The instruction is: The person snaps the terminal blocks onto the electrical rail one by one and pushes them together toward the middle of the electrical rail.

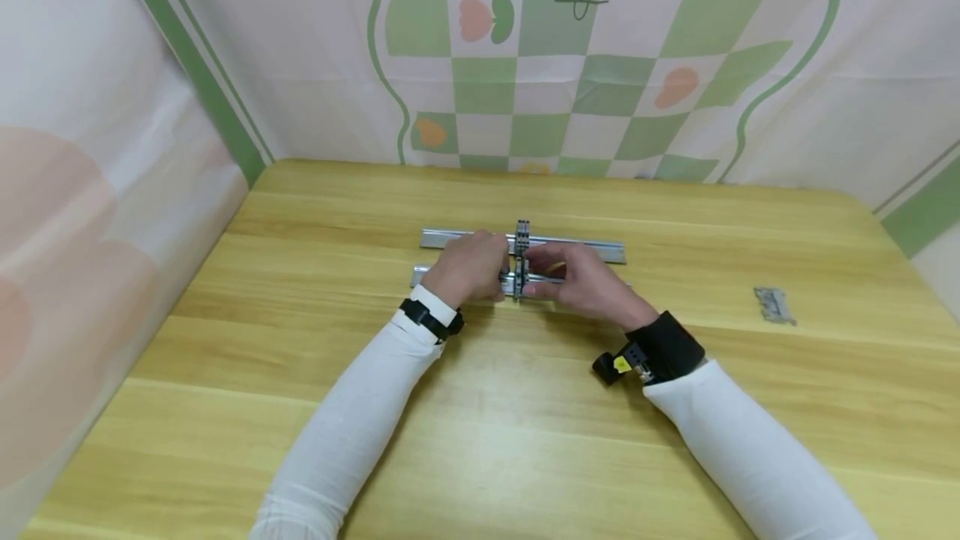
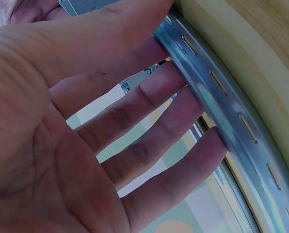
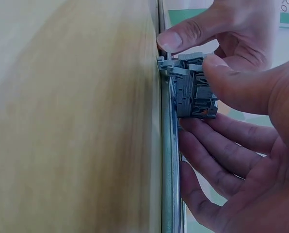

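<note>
Two slotted metal DIN rails lie one behind the other on the wooden table. My left hand [image 1: 471, 267] holds the near rail [image 2: 241, 124], its thumb and fingertips against the metal. Grey terminal blocks [image 3: 195, 92] sit on this rail, just right of the left hand. Between thumb and fingers, my right hand [image 1: 585, 280] pinches these blocks from the right side. In the right wrist view, the left thumb touches the rail next to the blocks. Behind, the far rail [image 1: 592, 252] carries another group of terminal blocks [image 1: 522, 233] near its middle.
A loose grey terminal block [image 1: 774, 305] lies flat on the table [image 1: 525, 423] to the right. Beyond the table's back edge hangs a green and white checked curtain [image 1: 551, 82], with another patterned cloth [image 1: 112, 215] at the left.
</note>
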{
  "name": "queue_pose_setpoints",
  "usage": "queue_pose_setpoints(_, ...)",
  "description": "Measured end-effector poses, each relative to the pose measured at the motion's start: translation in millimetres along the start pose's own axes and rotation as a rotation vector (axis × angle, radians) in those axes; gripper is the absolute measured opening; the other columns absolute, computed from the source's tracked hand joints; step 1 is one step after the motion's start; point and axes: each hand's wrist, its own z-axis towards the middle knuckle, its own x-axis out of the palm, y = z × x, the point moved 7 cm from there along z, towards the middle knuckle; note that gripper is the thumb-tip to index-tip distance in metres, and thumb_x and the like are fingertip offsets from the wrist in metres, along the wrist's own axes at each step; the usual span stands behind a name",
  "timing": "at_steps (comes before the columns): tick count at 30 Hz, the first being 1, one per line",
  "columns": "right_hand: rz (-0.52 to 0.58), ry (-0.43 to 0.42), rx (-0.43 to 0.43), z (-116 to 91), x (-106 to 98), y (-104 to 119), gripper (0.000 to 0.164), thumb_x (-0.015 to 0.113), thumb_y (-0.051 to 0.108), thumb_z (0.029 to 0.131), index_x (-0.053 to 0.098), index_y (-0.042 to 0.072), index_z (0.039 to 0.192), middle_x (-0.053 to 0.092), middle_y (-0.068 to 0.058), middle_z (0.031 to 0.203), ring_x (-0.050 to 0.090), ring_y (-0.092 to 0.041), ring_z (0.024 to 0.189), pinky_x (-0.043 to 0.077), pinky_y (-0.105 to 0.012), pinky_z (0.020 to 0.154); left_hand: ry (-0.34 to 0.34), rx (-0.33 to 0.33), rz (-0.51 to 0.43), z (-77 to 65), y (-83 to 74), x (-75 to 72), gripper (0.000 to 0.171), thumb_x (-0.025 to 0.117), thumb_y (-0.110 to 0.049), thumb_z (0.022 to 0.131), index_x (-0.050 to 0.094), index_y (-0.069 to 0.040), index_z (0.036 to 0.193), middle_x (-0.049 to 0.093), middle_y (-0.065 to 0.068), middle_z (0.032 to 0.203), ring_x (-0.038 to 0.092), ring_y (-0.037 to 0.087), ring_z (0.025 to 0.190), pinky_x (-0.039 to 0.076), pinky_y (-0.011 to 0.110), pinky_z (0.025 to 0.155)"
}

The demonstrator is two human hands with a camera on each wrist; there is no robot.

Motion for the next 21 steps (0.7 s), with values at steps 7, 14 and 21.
queue_pose_setpoints(7,-0.051,-0.027,0.003,-1.0,-0.2,4.4,0.045,0.079,0.005,0.088,0.063,-0.005,0.13,0.069,-0.019,0.117,0.066,-0.034,0.108,0.055,-0.049,0.092,0.007,-0.01,0.008,-0.7,-1.2,-1.0,0.027,0.091,-0.019,0.076,0.076,-0.011,0.096,0.07,0.0,0.09,0.063,0.017,0.077,0.055,0.033,0.066)
queue_pose_setpoints(14,-0.058,-0.032,0.022,-0.5,1.0,6.0,0.047,0.08,0.005,0.087,0.062,-0.007,0.13,0.07,-0.02,0.117,0.068,-0.034,0.108,0.055,-0.047,0.093,0.008,-0.011,0.014,-0.6,-1.7,-0.3,0.025,0.09,-0.019,0.077,0.076,-0.011,0.096,0.07,0.0,0.088,0.063,0.017,0.076,0.054,0.032,0.065)
queue_pose_setpoints(21,-0.067,-0.045,0.034,0.0,2.2,7.1,0.05,0.082,0.005,0.085,0.062,-0.009,0.128,0.07,-0.022,0.117,0.068,-0.035,0.109,0.054,-0.047,0.094,0.007,-0.014,0.01,0.3,-2.2,0.1,0.022,0.09,-0.018,0.077,0.075,-0.011,0.091,0.068,-0.002,0.081,0.063,0.017,0.074,0.053,0.032,0.062)
